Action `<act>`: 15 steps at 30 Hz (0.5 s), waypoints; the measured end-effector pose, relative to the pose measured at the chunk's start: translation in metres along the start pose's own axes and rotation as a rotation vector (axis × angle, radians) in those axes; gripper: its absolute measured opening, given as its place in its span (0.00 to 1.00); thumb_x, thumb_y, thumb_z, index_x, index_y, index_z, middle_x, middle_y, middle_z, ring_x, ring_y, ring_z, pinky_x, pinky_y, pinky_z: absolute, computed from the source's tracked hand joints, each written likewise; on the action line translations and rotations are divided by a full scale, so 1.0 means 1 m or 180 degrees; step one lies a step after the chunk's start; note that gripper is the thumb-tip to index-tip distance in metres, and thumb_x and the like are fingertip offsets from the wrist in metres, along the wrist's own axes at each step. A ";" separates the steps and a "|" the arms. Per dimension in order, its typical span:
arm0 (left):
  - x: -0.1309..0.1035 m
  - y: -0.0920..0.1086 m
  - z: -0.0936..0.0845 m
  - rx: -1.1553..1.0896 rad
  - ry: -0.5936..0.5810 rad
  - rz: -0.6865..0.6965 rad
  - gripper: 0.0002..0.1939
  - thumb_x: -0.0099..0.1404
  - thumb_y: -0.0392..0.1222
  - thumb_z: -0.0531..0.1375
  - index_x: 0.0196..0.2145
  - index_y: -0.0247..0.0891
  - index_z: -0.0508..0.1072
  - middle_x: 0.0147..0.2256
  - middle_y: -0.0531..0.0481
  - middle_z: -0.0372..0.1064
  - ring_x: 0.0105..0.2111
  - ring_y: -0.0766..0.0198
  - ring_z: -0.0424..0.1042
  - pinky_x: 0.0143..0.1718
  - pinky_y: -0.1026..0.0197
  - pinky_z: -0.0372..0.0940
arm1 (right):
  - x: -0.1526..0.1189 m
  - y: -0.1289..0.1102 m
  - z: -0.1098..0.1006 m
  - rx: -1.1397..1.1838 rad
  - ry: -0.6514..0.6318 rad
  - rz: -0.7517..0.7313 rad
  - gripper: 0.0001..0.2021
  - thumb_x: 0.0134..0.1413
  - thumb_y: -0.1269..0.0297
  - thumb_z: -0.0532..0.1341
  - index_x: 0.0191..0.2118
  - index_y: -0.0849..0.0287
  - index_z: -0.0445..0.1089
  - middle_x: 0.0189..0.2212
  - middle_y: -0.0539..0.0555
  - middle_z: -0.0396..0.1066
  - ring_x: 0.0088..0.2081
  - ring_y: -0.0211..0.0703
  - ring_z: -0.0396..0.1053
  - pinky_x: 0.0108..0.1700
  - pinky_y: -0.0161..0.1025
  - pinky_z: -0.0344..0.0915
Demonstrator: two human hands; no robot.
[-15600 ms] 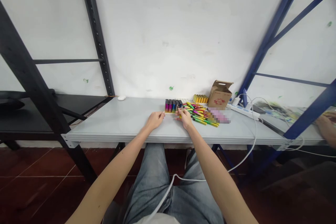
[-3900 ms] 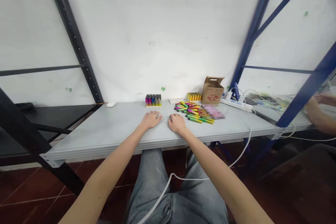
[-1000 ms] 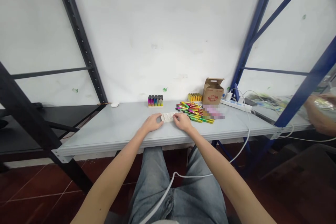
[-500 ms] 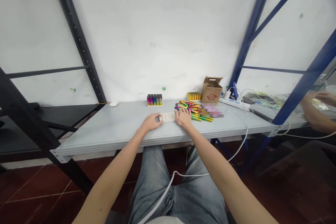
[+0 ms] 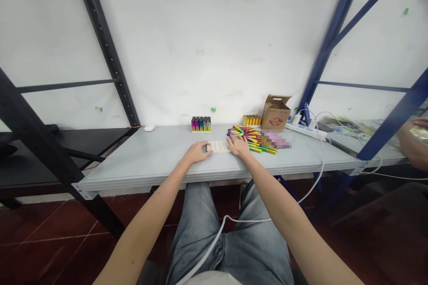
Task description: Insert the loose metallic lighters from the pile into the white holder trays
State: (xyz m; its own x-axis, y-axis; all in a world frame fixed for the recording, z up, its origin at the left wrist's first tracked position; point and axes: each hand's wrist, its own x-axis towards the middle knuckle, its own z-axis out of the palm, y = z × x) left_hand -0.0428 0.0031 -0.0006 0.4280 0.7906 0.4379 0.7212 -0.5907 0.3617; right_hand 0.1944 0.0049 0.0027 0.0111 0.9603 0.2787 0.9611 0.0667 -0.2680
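Observation:
A small white tray [image 5: 219, 146] with rows of round holes lies on the table in front of me. My left hand [image 5: 197, 152] pinches its left end between thumb and fingers. At the opposite end, my right hand [image 5: 239, 146] is closed on the tray's edge, its fingers partly hiding that end. Right beside this hand is a loose pile of shiny sticks [image 5: 264, 150] in red, green, yellow and purple. Farther back stands a filled rack of upright, black-topped, coloured lighter-like pieces [image 5: 201, 124].
A second rack of yellow pieces [image 5: 252, 120] stands near an open cardboard box [image 5: 276, 113]. Behind the pile lies a blurred pink item [image 5: 277, 139]. A power strip [image 5: 306, 131] with white cables is at the right. A white mouse-like object [image 5: 149, 128] rests far left. Another person's arm [image 5: 414, 144] shows far right.
The view has shifted slightly, so everything appears a little farther right. Both hands stay at the two ends of the white tray.

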 end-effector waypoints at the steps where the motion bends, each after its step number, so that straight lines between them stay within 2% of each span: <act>1: 0.000 0.000 0.000 0.0001 -0.0014 -0.0020 0.23 0.61 0.52 0.58 0.51 0.39 0.74 0.53 0.46 0.72 0.53 0.52 0.70 0.58 0.54 0.62 | 0.000 0.000 0.000 0.0045 0.0012 -0.0051 0.29 0.68 0.49 0.38 0.63 0.58 0.60 0.64 0.57 0.59 0.66 0.51 0.50 0.65 0.51 0.39; 5: 0.001 -0.001 0.002 0.0048 -0.0045 -0.0095 0.25 0.62 0.53 0.58 0.53 0.39 0.73 0.54 0.46 0.71 0.54 0.52 0.69 0.58 0.55 0.61 | -0.004 0.001 -0.002 0.0215 0.0259 -0.0190 0.27 0.68 0.51 0.40 0.50 0.58 0.72 0.56 0.57 0.69 0.60 0.51 0.59 0.63 0.50 0.45; 8: 0.001 -0.001 0.002 0.0087 -0.0052 -0.0160 0.26 0.62 0.53 0.58 0.54 0.38 0.73 0.55 0.45 0.71 0.54 0.52 0.69 0.59 0.55 0.61 | -0.006 0.000 -0.003 0.0198 0.0455 -0.0168 0.27 0.69 0.53 0.40 0.44 0.60 0.74 0.48 0.61 0.74 0.54 0.50 0.65 0.61 0.48 0.48; 11: 0.001 0.000 0.000 0.0081 -0.0100 -0.0190 0.26 0.63 0.53 0.57 0.55 0.37 0.72 0.55 0.44 0.70 0.55 0.51 0.69 0.58 0.55 0.61 | -0.008 0.000 -0.003 0.0124 0.0675 -0.0087 0.24 0.68 0.57 0.43 0.44 0.63 0.74 0.45 0.63 0.75 0.52 0.51 0.66 0.60 0.46 0.49; 13: 0.000 0.001 -0.001 0.0061 -0.0121 -0.0190 0.26 0.64 0.52 0.56 0.56 0.38 0.71 0.56 0.45 0.69 0.56 0.52 0.68 0.58 0.56 0.61 | -0.008 0.001 -0.002 0.0090 0.0750 -0.0055 0.22 0.67 0.60 0.44 0.45 0.64 0.74 0.47 0.63 0.74 0.53 0.51 0.66 0.60 0.46 0.50; 15: 0.000 0.002 -0.001 0.0040 -0.0120 -0.0175 0.26 0.64 0.51 0.56 0.56 0.38 0.71 0.56 0.45 0.69 0.56 0.53 0.68 0.58 0.57 0.61 | -0.007 0.002 0.000 0.0081 0.0736 -0.0056 0.22 0.67 0.61 0.44 0.50 0.64 0.72 0.52 0.62 0.71 0.56 0.51 0.63 0.61 0.46 0.49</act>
State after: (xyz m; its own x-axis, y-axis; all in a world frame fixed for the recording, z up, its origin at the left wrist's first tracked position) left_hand -0.0421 0.0020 0.0014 0.4076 0.8275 0.3862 0.7510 -0.5444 0.3738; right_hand 0.1961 -0.0013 0.0002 0.0601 0.8715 0.4867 0.9545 0.0925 -0.2836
